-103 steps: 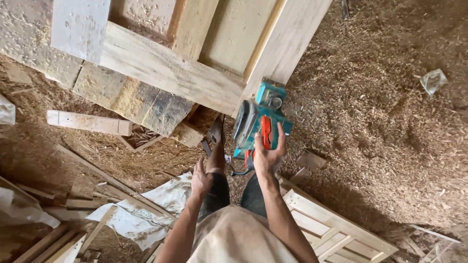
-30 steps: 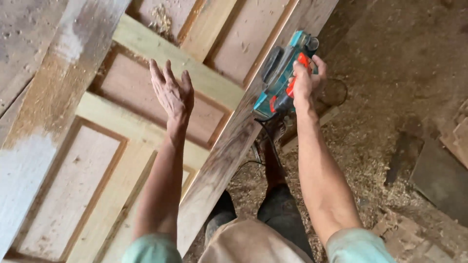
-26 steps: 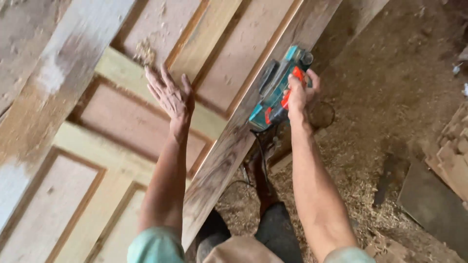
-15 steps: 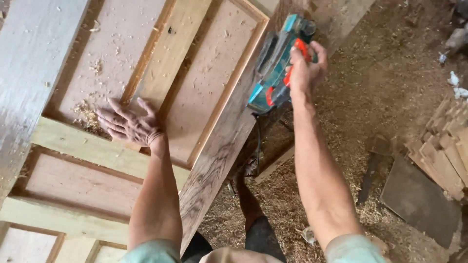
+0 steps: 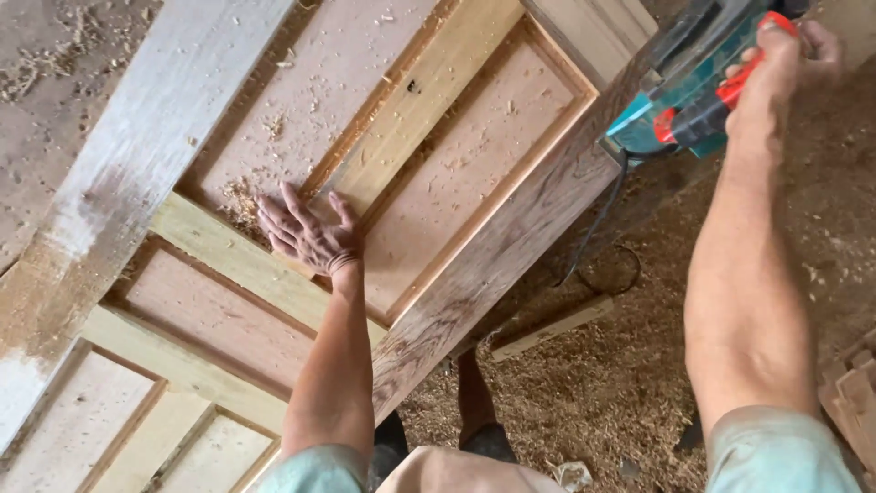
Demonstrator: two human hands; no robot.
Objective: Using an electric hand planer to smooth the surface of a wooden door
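The panelled door is seen to be bare, unfinished wood, matt, with coarse open grain along its edge stile. The electric planer is cased in smooth teal and red plastic. The floor is covered with rough sawdust and shavings.

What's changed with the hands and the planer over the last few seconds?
The left hand, raised off the wood a second ago, has come down flat on the panelled door beside a pile of shavings. The right hand still grips the teal electric planer, now further along the door's edge.
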